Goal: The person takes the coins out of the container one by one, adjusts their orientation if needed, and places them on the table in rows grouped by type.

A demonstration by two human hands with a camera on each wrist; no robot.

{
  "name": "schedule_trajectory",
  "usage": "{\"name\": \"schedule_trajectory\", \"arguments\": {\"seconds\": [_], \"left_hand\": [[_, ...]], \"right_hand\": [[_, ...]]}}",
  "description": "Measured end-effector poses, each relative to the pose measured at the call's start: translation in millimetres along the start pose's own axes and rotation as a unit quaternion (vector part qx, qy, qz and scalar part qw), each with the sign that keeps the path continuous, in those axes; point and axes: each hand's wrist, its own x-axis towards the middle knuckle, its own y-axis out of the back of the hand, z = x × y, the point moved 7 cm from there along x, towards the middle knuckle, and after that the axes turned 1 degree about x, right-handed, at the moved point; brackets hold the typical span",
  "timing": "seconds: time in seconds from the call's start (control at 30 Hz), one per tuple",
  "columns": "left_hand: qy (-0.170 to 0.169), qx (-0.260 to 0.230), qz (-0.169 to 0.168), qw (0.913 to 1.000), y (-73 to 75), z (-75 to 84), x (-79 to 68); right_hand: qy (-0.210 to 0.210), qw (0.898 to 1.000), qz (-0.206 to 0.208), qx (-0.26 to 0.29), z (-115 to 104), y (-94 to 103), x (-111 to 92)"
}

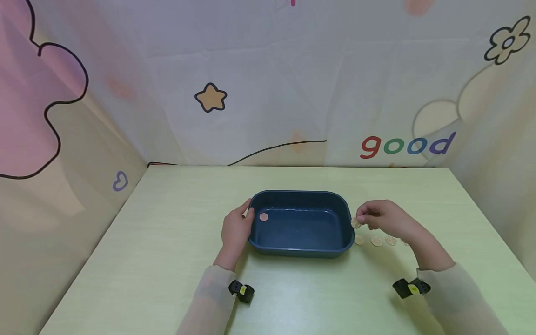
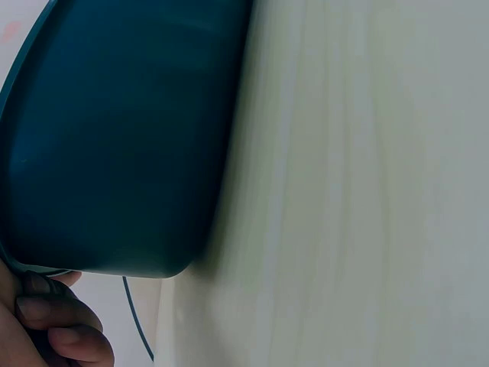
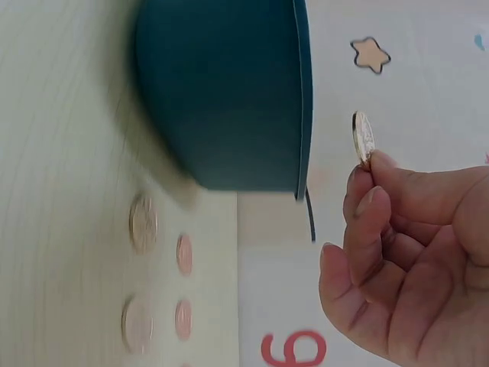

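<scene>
A dark blue rectangular plastic tub (image 1: 301, 253) sits on the table. My left hand (image 1: 237, 228) grips its left end, the thumb at the rim; in the left wrist view, curled fingers (image 2: 76, 344) show beside the tub's end. Just beyond the tub's right rim, my right hand (image 1: 385, 217) pinches a coin (image 3: 364, 139) between thumb and forefinger, raised to about rim height. One coppery coin (image 1: 263, 217) lies inside the tub near its left end. Under the right hand, several more coins (image 1: 376, 241) lie on the table to the right of the tub.
The pale green table (image 1: 167, 279) runs back to a printed cloth (image 1: 268, 107) with a star, a flower and the word "good". Larger coins (image 3: 143, 222) and smaller reddish coins (image 3: 184, 254) stand in two rows in the right wrist view.
</scene>
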Motion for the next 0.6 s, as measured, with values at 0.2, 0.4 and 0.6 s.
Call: {"name": "schedule_trajectory", "arguments": {"seconds": [0.2, 0.4, 0.6], "left_hand": [[0.001, -0.003, 0.0, 1.0, 0.6, -0.4, -0.5], [-0.005, 0.0, 0.0, 1.0, 0.0, -0.5, -0.9], [-0.006, 0.002, 0.001, 1.0, 1.6, 0.9, -0.3]], "right_hand": [[-0.024, 0.999, 0.014, -0.028, 22.2, 14.7, -9.9], [-0.057, 0.997, 0.025, -0.053, 48.3, 24.8, -23.6], [-0.079, 0.996, 0.023, -0.047, 70.6, 29.6, -31.8]]}}
